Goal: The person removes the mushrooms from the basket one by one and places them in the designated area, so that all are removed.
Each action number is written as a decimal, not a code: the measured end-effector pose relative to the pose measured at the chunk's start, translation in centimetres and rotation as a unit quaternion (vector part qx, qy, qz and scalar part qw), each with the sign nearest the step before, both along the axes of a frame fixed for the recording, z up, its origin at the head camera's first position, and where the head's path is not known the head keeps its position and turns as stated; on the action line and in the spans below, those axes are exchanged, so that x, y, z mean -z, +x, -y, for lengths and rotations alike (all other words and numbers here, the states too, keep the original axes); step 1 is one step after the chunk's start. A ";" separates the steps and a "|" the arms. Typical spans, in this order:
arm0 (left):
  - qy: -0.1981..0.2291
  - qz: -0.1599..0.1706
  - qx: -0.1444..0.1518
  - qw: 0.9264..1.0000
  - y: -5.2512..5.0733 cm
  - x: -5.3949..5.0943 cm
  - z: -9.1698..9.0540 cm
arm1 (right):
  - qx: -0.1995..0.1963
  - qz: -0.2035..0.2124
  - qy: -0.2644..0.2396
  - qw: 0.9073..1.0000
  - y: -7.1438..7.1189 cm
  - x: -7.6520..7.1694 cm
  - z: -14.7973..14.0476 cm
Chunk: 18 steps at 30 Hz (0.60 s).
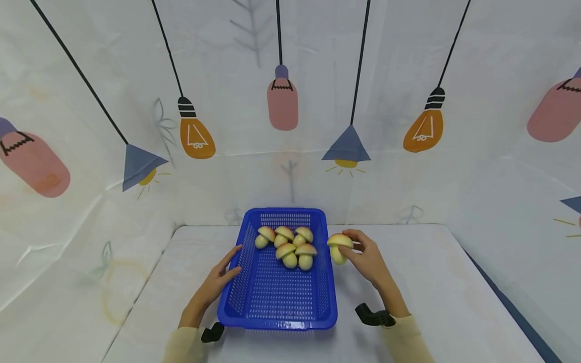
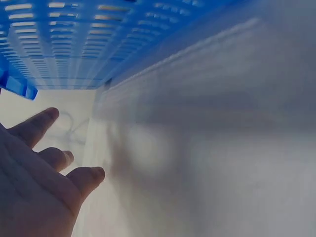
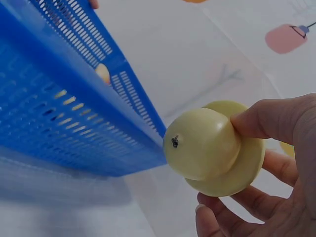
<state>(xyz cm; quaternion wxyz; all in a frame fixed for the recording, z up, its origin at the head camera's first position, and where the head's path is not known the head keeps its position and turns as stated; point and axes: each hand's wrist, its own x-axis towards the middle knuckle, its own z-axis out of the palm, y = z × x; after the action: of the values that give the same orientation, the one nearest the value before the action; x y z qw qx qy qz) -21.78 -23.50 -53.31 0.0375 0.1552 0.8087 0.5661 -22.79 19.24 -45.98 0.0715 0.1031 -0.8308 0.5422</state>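
Observation:
A blue plastic basket [image 1: 278, 325] with slotted walls sits on the white table. Several toy mushrooms [image 1: 289, 256] with pale stems and yellow-brown caps lie in its far half. Just outside the basket's right rim, my right hand [image 1: 368, 258] pinches another mushroom [image 3: 200, 145] between thumb and fingers, with the underside of its stem facing the right wrist camera. My left hand [image 1: 213, 285] is at the basket's left side, its fingers stretched out at the rim. In the left wrist view the left hand [image 2: 37, 177] shows spread, fairly straight fingers; contact with the rim is unclear there.
A white cloth wall [image 1: 290, 171] printed with hanging lamps and bulbs rises behind the table and along both sides. The white tabletop [image 1: 408, 282] extends on either side of the basket. Black wrist mounts [image 1: 374, 315] show below the hands.

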 end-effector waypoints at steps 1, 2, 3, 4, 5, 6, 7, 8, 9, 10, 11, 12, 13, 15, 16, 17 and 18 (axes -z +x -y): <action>-0.005 -0.004 0.005 1.000 0.0 -0.1 0.1 | 0.003 0.004 0.003 1.000 0.0 0.1 -0.2; -0.014 -0.011 0.009 1.000 0.0 -0.1 0.2 | 0.005 0.009 0.004 1.000 0.1 0.1 -0.4; -0.021 -0.016 0.013 1.000 -0.1 -0.2 0.2 | 0.008 0.013 0.007 1.000 0.1 0.2 -0.7; -0.029 -0.020 0.016 0.999 -0.1 -0.3 0.4 | 0.011 0.017 0.007 1.000 0.1 0.3 -0.8; -0.030 -0.020 0.020 0.999 -0.1 -0.4 0.5 | 0.014 0.022 0.009 1.000 0.2 0.5 -1.0; -0.037 -0.019 0.022 0.999 -0.1 -0.5 0.7 | 0.016 0.024 0.010 1.000 0.2 0.6 -1.1; -0.044 -0.019 0.022 0.999 -0.1 -0.7 0.8 | 0.019 0.025 0.011 0.999 0.2 0.7 -1.3; -0.055 -0.018 0.018 0.998 -0.2 -0.8 0.9 | 0.021 0.025 0.012 0.999 0.2 0.8 -1.4; -0.061 -0.015 0.013 0.998 -0.2 -0.9 1.0 | 0.022 0.024 0.014 0.999 0.2 1.0 -1.6; -0.067 -0.012 0.008 0.998 -0.3 -1.0 1.1 | 0.023 0.025 0.015 0.999 0.1 1.1 -1.7; -0.075 -0.009 0.004 0.997 -0.3 -1.1 1.1 | 0.023 0.025 0.016 0.999 0.1 1.3 -1.8; -0.083 -0.008 0.000 0.997 -0.4 -1.2 1.2 | 0.024 0.026 0.017 0.999 0.1 1.4 -1.9; -0.087 -0.007 -0.003 0.996 -0.4 -1.2 1.2 | 0.025 0.027 0.019 0.999 0.1 1.6 -2.0; -0.092 -0.005 -0.009 0.996 -0.5 -1.2 1.2 | 0.028 0.033 0.023 0.999 0.1 2.0 -2.2; -0.095 -0.003 -0.012 0.995 -0.5 -1.2 1.2 | 0.031 0.037 0.025 0.999 0.1 2.1 -2.3; -0.094 -0.001 -0.014 0.995 -0.5 -1.2 1.1 | 0.032 0.039 0.027 0.998 0.1 2.3 -2.5; -0.092 0.001 -0.015 0.996 -0.4 -1.2 1.1 | 0.035 0.042 0.029 0.998 0.1 2.5 -2.6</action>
<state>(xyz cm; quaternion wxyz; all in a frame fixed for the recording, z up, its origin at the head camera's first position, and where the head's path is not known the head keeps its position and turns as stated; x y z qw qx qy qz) -22.21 -24.56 -52.12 0.0437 0.1387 0.8594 0.4901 -22.68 21.88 -48.48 0.0519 0.0532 -0.8517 0.5187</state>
